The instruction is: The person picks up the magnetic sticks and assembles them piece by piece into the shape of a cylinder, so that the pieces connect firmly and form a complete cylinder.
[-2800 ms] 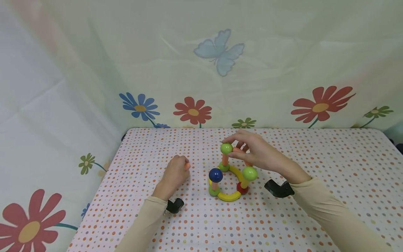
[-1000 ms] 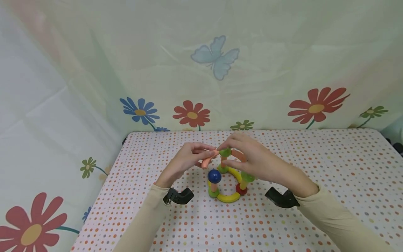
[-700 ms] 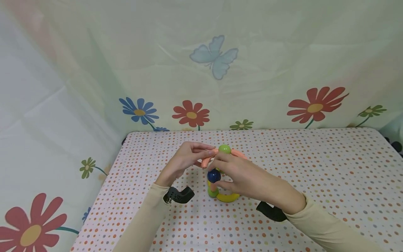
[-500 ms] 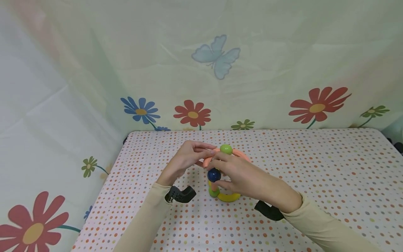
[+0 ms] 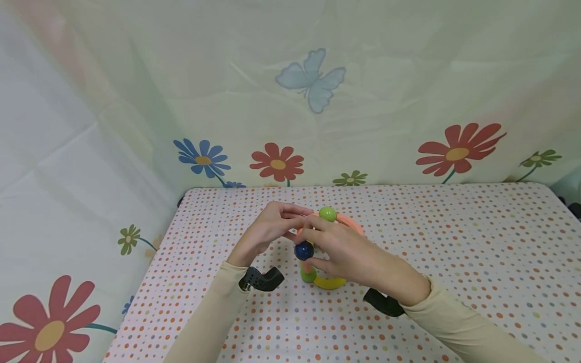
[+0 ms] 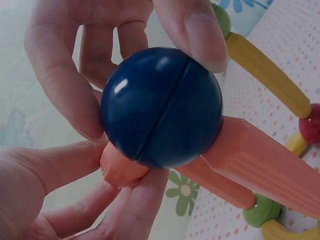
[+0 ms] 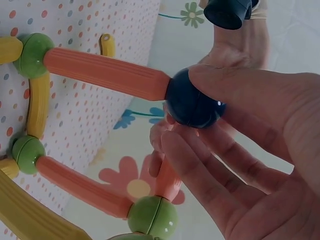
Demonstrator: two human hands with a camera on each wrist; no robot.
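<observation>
My right hand point(image 5: 338, 247) pinches the blue ball point(image 5: 304, 250), thumb against its near side. This ball tops an upright orange rod point(image 7: 107, 72) rising from a green ball point(image 7: 33, 55). My left hand point(image 5: 268, 229) holds a curved orange rod point(image 6: 122, 167) between thumb and fingers. One end of that rod is against or right beside the blue ball; the contact is covered. Its other end meets the green ball point(image 5: 328, 214) on the back upright. Another curved orange rod point(image 5: 349, 223) extends right from this green ball.
The base is a ring of yellow curved rods point(image 5: 330, 283) with green and red balls point(image 6: 312, 124). My right hand covers much of it in the head view. A separate yellow piece point(image 7: 107, 45) lies on the dotted table point(image 5: 454, 242). A flowered cloth point(image 5: 386, 91) hangs behind.
My left hand has risen from the table, bringing the orange rod to the back green ball. My right hand has moved from that ball to the blue one, which has shifted slightly left.
</observation>
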